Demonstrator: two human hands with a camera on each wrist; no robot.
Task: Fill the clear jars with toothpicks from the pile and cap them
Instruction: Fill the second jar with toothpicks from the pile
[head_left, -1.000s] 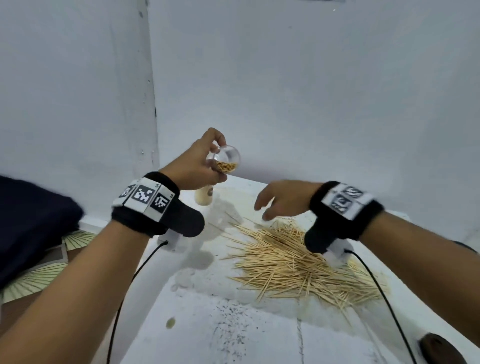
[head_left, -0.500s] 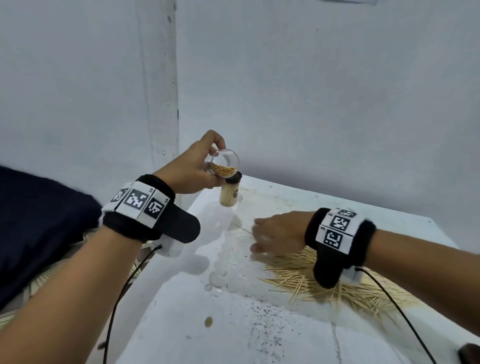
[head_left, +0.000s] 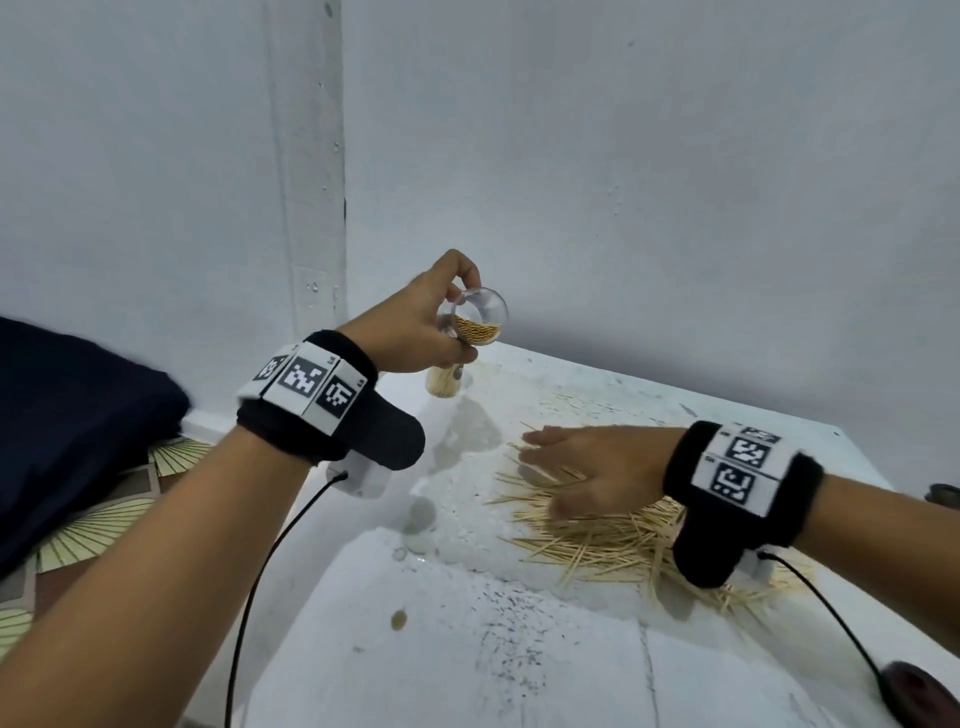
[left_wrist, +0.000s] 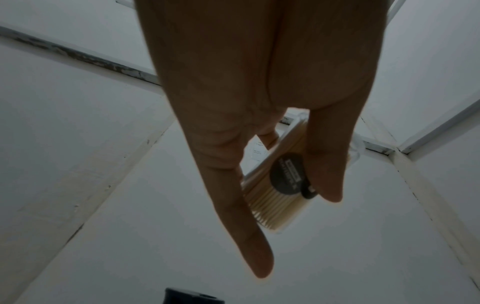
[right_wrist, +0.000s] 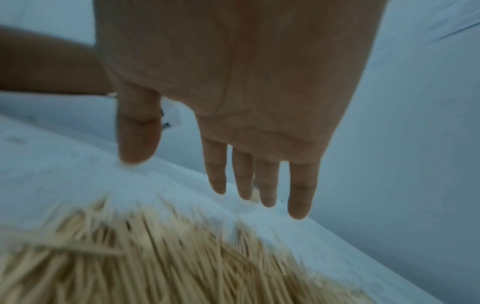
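Note:
My left hand (head_left: 415, 327) grips a clear jar (head_left: 477, 323) in the air over the table's far left corner. The jar is tilted with its open mouth toward me and is partly filled with toothpicks. In the left wrist view the thumb and fingers curl round this jar (left_wrist: 272, 207). A second jar (head_left: 443, 383), packed with toothpicks, stands on the table just below that hand. My right hand (head_left: 576, 465) lies flat with straight fingers on the left end of the toothpick pile (head_left: 618, 543). The right wrist view shows the right hand (right_wrist: 259, 181) holding nothing above the blurred pile (right_wrist: 161, 259).
The white table (head_left: 467, 665) stands in a corner against pale walls. A dark cloth (head_left: 78, 415) and a fan-patterned surface (head_left: 98, 525) lie to its left. A dark object (head_left: 914, 693) sits at the near right, and a small dark round thing (head_left: 943, 493) at the right edge.
My right hand has dropped from above the pile onto its left end and flattened out. My left hand still holds the tilted jar in much the same place.

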